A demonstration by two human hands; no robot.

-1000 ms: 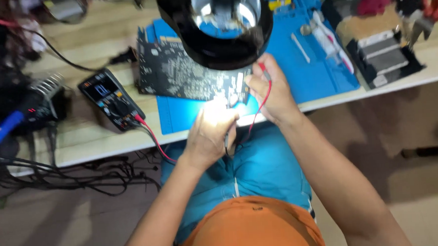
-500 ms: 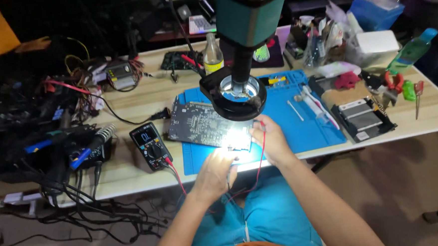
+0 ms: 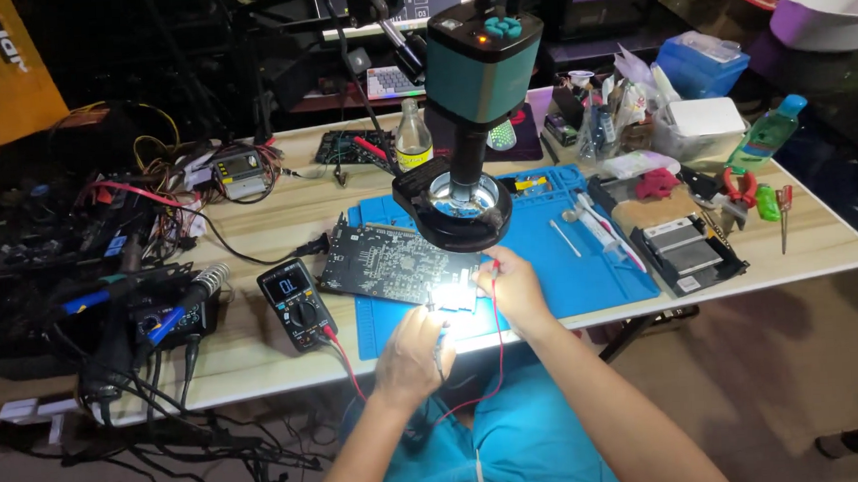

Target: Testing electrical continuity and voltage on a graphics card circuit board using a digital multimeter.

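A dark circuit board (image 3: 391, 263) lies on a blue work mat (image 3: 557, 254) under a teal microscope (image 3: 475, 82) with a bright ring light. My left hand (image 3: 413, 354) grips a thin probe near the board's lit front edge. My right hand (image 3: 512, 286) pinches a red-wired probe against the board's right front corner. A red lead runs from a black multimeter (image 3: 295, 302) at the left of the board toward my hands.
A soldering station and tangled cables (image 3: 129, 306) crowd the left of the table. A bottle (image 3: 411, 134), tool trays (image 3: 689, 247), pliers (image 3: 739, 188) and boxes stand at the back and right. The wooden table's front edge (image 3: 260, 377) is near my lap.
The view has pulled back and upward, so the whole table now shows. Both hands stay at the board's front edge with the probes.
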